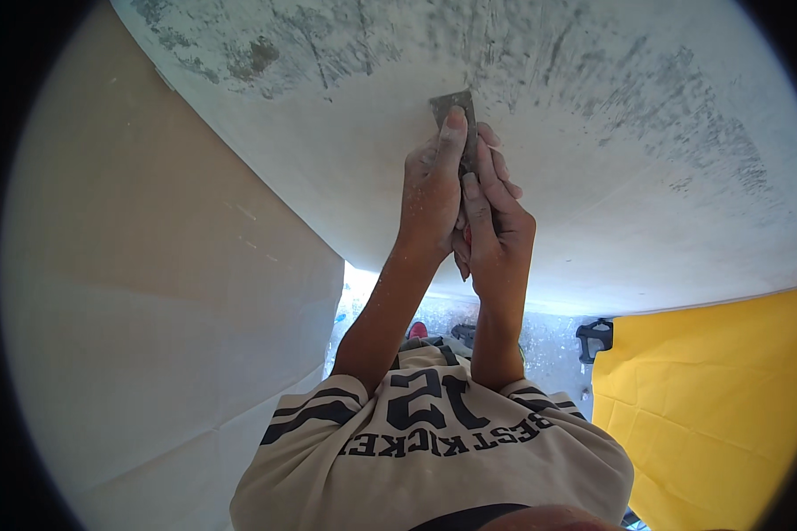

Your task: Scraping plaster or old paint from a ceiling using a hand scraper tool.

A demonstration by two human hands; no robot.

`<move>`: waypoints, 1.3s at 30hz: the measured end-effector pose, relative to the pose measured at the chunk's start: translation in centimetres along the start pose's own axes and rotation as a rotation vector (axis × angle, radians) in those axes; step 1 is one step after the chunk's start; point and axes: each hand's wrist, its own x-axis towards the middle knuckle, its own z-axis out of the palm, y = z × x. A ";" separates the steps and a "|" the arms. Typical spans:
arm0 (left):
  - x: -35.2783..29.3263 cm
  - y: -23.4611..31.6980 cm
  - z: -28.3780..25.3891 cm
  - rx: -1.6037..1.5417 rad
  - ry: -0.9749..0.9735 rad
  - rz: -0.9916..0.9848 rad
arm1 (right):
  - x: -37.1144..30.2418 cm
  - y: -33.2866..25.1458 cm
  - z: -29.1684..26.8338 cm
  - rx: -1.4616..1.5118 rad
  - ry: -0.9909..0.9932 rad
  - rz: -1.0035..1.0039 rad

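Observation:
Both hands hold a putty knife (469, 133) with a grey, smeared metal blade against the white wall surface (372, 133). My left hand (427, 190) is closed on it, its thumb pressed flat along the blade near the wide end. Lower down, my right hand (503, 217) grips the handle, with its thumb along the neck and its fingers behind. Only a bit of red handle shows between the palms. Pale dust coats the fingers of both hands. The far part of the wall carries dark grey streaks and patches; nearer the hands it looks smoother and whiter.
A plain beige wall (168, 265) meets the white one at a corner on the left. At the lower right hangs a creased yellow sheet (708, 380), with a black bracket-like part (595, 340) at its edge. Below lies a speckled floor (549, 341), with a red shoe tip (417, 330).

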 end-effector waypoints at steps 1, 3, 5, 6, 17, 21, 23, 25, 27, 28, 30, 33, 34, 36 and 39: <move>0.0 -0.3 -0.3 0.002 -0.003 0.009 | 0.0 0.5 -0.1 0.003 -0.005 -0.008; -0.1 -1.3 -0.9 0.004 0.035 -0.015 | -0.2 1.5 -0.6 -0.144 -0.020 -0.083; 0.0 -0.7 -0.5 0.008 0.029 0.005 | 0.0 0.8 -0.4 -0.096 -0.025 -0.029; 0.0 -0.5 -0.4 0.013 0.026 0.023 | 0.0 0.5 -0.4 -0.047 -0.031 0.029; -1.9 -1.0 -0.9 -0.025 -0.003 0.004 | -0.9 -0.9 0.6 -0.035 -0.027 -0.111; -3.0 -0.5 0.2 -0.046 -0.009 -0.021 | -2.8 -1.5 -0.6 0.025 -0.030 -0.018; -2.3 0.1 0.3 -0.028 -0.066 0.009 | -2.5 -1.2 -0.7 -0.007 -0.023 -0.049; -2.8 -0.3 0.0 -0.009 -0.052 -0.008 | -2.4 -0.7 -0.5 -0.037 -0.022 -0.088; -2.5 0.0 0.0 0.012 -0.039 -0.015 | -2.2 -0.2 0.0 -0.046 -0.005 -0.203; -2.7 0.0 0.2 0.022 -0.040 -0.007 | -2.7 -0.5 -0.1 -0.045 -0.003 -0.189; -3.6 -0.4 0.3 0.033 -0.032 -0.009 | -3.2 -1.2 -0.7 0.002 -0.020 -0.059; -3.3 0.2 1.1 0.059 -0.024 -0.019 | -2.5 0.1 -1.2 -0.179 -0.035 -0.347; -3.0 0.8 1.5 0.055 -0.021 -0.009 | -2.4 -0.7 -1.1 -0.182 -0.032 -0.340; -3.7 1.0 1.6 0.050 0.001 -0.005 | -2.7 -3.3 -0.6 0.048 -0.057 0.006; -3.2 0.6 0.0 -0.008 -0.027 -0.069 | -3.2 -1.7 0.5 0.013 0.009 -0.019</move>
